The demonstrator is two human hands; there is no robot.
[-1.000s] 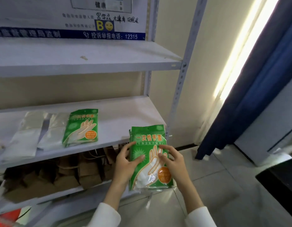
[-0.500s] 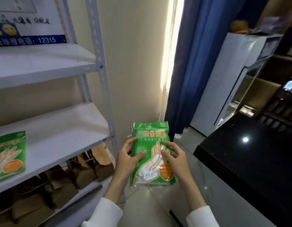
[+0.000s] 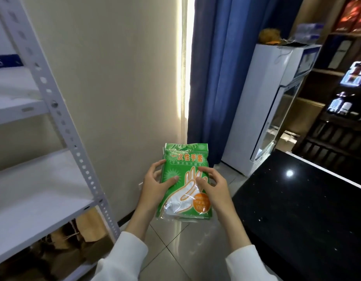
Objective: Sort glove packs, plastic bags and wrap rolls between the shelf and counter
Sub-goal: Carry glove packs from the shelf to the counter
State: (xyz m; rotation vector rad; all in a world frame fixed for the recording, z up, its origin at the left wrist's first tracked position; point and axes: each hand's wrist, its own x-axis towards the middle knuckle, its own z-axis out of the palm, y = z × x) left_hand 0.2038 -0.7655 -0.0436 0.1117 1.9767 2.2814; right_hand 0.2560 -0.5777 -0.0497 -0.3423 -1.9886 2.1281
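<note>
A person's left hand (image 3: 155,184) and right hand (image 3: 213,186) grip a green glove pack (image 3: 185,179) by its side edges, thumbs pressed on its front, holding it upright above the floor between the white shelf (image 3: 41,195) and the black counter (image 3: 301,203).

We see a green glove pack (image 3: 185,179) printed with an orange-outlined hand, starbursts and an orange disc, white sleeves (image 3: 123,258), a white shelf (image 3: 33,191), a blue curtain (image 3: 214,78), and a speckled glossy black surface (image 3: 309,209).
</note>
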